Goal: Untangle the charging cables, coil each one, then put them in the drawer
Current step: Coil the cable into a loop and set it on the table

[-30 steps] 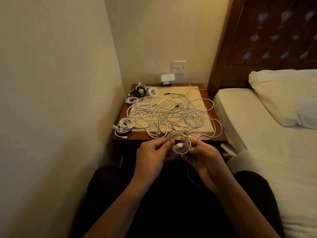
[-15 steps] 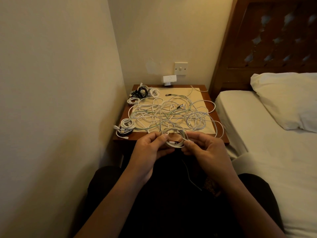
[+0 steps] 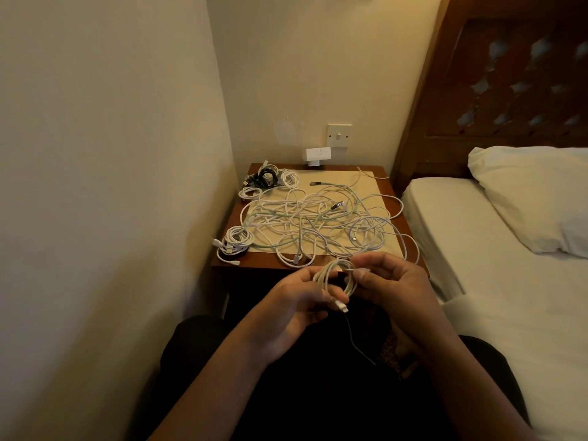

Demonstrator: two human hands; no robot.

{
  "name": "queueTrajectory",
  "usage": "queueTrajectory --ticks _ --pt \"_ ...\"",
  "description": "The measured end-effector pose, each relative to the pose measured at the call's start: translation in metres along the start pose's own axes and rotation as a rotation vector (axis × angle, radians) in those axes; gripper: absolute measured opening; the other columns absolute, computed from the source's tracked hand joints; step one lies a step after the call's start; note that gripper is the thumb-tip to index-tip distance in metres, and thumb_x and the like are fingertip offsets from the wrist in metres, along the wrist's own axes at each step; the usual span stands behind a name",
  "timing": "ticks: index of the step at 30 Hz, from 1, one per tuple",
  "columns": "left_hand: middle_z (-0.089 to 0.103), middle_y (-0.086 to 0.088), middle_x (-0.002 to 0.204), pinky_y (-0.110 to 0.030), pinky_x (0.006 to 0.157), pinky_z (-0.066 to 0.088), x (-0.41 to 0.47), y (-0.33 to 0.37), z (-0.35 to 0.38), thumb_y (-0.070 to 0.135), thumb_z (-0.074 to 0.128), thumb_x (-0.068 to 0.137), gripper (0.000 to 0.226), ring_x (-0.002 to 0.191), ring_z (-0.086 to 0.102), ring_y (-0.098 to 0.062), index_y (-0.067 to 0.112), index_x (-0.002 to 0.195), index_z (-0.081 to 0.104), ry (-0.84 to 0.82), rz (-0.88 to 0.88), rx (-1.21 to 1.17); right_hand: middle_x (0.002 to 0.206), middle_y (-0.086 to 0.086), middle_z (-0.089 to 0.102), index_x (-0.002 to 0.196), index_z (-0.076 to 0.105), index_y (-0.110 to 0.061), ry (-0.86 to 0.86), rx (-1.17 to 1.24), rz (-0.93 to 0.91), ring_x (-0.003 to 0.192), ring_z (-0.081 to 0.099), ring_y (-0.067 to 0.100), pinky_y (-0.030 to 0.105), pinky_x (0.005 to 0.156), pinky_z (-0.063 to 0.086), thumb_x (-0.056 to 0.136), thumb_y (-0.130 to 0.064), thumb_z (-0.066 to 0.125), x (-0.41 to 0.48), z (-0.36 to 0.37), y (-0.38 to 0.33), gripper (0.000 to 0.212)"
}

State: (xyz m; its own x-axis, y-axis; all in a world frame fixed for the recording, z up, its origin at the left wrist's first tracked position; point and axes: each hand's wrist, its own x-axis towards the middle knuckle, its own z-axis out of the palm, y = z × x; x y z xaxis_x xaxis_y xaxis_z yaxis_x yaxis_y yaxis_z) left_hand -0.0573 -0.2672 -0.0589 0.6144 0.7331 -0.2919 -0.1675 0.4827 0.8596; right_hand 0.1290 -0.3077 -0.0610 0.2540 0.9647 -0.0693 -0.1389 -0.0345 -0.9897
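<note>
Pinching coiled cable (image 3: pixel 322 273) between left hand (image 3: pixel 286 310) and right hand (image 3: pixel 397 288); connector (image 3: pixel 341 305) pointing down.

Bedside table (image 3: pixel 386 186) under tangled cables (image 3: pixel 315 218).

A bedroom: bed (image 3: pixel 496 281), pillow (image 3: pixel 534 198), headboard (image 3: pixel 509 74), bedside table (image 3: pixel 386 181).

The left hand (image 3: pixel 296 310) and right hand (image 3: pixel 397 291) are bare, and so are both forearms along their whole visible length. Below and between the hands, the lap is clad in plain black trousers (image 3: pixel 318 402), their rounded knees showing just outside each forearm.
</note>
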Motion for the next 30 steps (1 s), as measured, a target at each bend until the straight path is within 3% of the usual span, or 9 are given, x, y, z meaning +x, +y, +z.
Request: queueTrajectory --ticks 5,8,11,15,19,22,26,30 --pt "0.075 -0.009 0.109 -0.032 0.082 0.051 0.005 -0.002 0.005 0.021 0.072 0.092 0.023 0.098 0.069 -0.02 0.015 0.114 0.068 0.249 0.104 0.234 0.097 0.002 0.079 0.099 0.077 -0.015 -0.09 -0.269 -0.089 0.093 0.076 0.017 0.034 0.083 0.06 0.091 0.0 0.071 0.001 -0.002 -0.008 0.017" --pt "0.074 -0.014 0.111 -0.028 0.085 0.056 0.004 0.002 0.002 0.013 0.075 0.091 0.024 0.1 0.072 -0.02 0.018 0.114 0.072 0.228 0.195 0.326 0.095 -0.006 0.079 0.1 0.078 -0.021 -0.156 -0.466 -0.146 0.09 0.076 0.01 0.027 0.079 0.059 0.093 -0.002 0.071 0.004 -0.002 -0.017 0.021" --pt "0.077 -0.017 0.101 -0.034 0.089 0.056 0.005 0.006 0.003 0.008 0.07 0.094 0.022 0.094 0.074 -0.021 0.014 0.114 0.074 0.212 0.24 0.282 0.097 -0.011 0.078 0.106 0.076 -0.027 -0.167 -0.544 -0.179 0.092 0.073 0.002 0.018 0.076 0.056 0.094 -0.005 0.072 0.007 0.0 -0.022 0.026" --pt "0.078 -0.013 0.101 -0.039 0.086 0.06 0.009 0.001 0.006 0.008 0.07 0.093 0.022 0.091 0.075 -0.026 0.012 0.115 0.071 0.296 0.283 0.191 0.109 -0.013 0.076 0.117 0.072 -0.03 -0.138 -0.418 -0.159 0.104 0.072 0.002 0.023 0.086 0.058 0.096 -0.004 0.068 0.005 0.001 -0.016 0.034" --pt "0.078 -0.013 0.105 -0.037 0.08 0.061 0.01 -0.001 0.011 0.005 0.068 0.094 0.026 0.09 0.075 -0.026 0.01 0.12 0.065 0.351 0.307 0.027 0.109 -0.004 0.076 0.118 0.068 -0.026 -0.015 -0.191 -0.055 0.102 0.074 0.012 0.033 0.087 0.062 0.093 -0.017 0.073 -0.002 0.007 -0.001 0.027" --pt "0.077 -0.016 0.107 -0.039 0.081 0.061 0.012 -0.005 0.014 0.0 0.066 0.094 0.026 0.089 0.075 -0.025 0.007 0.119 0.063 0.334 0.273 -0.074 0.103 -0.002 0.079 0.115 0.069 -0.023 -0.007 -0.189 -0.038 0.097 0.076 0.014 0.037 0.087 0.061 0.092 -0.019 0.075 -0.003 0.012 0.009 0.024" --pt "0.075 -0.016 0.102 -0.044 0.087 0.06 0.011 -0.009 0.007 0.003 0.074 0.089 0.025 0.088 0.074 -0.024 0.009 0.112 0.064 0.389 0.242 0.185 0.096 -0.009 0.079 0.111 0.076 -0.026 -0.04 -0.41 -0.124 0.092 0.075 0.006 0.034 0.087 0.06 0.095 -0.02 0.073 -0.001 0.005 0.009 0.018" --pt "0.078 -0.001 0.092 -0.032 0.084 0.061 0.008 -0.001 -0.003 0.013 0.078 0.089 0.023 0.087 0.075 -0.014 0.021 0.109 0.072 0.358 0.299 0.535 0.096 -0.018 0.076 0.117 0.077 -0.03 -0.138 -0.77 -0.304 0.091 0.069 -0.005 0.014 0.077 0.053 0.098 -0.023 0.068 -0.002 0.004 0.007 0.022"
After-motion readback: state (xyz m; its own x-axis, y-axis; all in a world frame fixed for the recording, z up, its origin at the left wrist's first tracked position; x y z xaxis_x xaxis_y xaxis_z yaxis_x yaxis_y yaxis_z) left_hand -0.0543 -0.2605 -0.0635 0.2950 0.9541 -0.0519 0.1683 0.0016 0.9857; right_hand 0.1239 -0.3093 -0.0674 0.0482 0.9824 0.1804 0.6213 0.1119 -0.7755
